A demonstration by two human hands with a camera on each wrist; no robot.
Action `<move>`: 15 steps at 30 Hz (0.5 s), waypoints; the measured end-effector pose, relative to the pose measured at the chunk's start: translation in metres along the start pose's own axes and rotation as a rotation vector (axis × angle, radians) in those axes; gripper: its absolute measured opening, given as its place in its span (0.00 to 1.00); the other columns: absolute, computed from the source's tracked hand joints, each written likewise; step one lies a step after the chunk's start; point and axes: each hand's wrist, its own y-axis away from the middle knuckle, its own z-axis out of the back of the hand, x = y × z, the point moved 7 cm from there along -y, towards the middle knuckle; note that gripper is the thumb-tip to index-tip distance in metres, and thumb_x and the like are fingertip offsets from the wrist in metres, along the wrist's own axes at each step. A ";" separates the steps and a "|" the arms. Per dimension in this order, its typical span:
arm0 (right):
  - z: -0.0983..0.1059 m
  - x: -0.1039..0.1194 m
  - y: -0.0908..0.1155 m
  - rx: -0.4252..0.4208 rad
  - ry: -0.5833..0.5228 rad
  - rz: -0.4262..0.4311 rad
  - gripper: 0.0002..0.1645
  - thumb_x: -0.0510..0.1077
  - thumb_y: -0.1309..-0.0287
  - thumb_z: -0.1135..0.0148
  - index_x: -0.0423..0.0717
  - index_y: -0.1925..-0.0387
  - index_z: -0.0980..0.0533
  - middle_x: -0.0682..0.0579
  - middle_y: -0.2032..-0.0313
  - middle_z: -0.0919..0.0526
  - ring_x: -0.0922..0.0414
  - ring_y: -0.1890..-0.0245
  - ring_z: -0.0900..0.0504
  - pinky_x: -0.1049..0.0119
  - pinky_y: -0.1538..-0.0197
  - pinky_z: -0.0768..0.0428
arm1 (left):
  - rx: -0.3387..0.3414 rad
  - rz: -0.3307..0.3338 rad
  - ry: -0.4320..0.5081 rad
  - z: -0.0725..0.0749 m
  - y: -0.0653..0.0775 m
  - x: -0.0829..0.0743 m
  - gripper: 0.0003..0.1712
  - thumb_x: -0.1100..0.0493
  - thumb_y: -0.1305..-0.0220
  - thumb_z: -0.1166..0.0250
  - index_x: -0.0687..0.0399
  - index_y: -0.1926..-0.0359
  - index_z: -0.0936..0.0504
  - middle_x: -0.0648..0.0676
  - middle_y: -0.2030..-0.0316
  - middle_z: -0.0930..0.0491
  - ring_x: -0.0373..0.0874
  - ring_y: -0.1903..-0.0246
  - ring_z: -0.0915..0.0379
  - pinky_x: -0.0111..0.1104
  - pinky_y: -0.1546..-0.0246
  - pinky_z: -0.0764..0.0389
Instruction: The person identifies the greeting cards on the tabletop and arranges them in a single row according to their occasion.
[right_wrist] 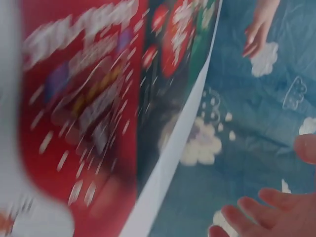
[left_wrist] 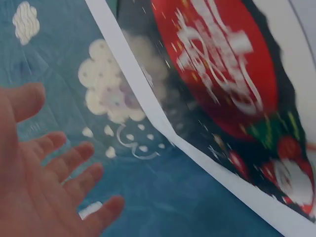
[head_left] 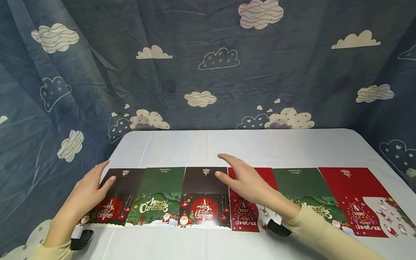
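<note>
Several Christmas cards lie unfolded side by side in a row on the white table. My left hand (head_left: 86,195) hovers at the leftmost dark card (head_left: 108,209), its thumb and fingers spread and holding nothing. Beside that lies a green "Merry Christmas" card (head_left: 159,209), then a second dark card (head_left: 204,211). My right hand (head_left: 243,178), fingers extended and holding nothing, is over a red card (head_left: 243,216) and overlaps part of it. To the right are another green card (head_left: 295,182) and another red card (head_left: 349,182). Both wrist views show relaxed, bare palms.
A white cloth covers the table (head_left: 201,148), its far edge meeting a blue curtain (head_left: 208,79) printed with clouds. The curtain also hangs along the left and right sides. A black wrist strap (head_left: 81,240) shows below my left hand, and another band (head_left: 278,228) under my right wrist.
</note>
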 end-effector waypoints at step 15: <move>-0.074 0.041 -0.033 0.321 -0.665 -0.089 0.27 0.53 0.29 0.47 0.45 0.35 0.30 0.46 0.39 0.25 0.48 0.41 0.25 0.54 0.42 0.23 | 0.133 0.108 0.153 -0.005 0.008 0.057 0.35 0.49 0.23 0.50 0.74 0.32 0.46 0.79 0.41 0.39 0.75 0.43 0.39 0.66 0.51 0.31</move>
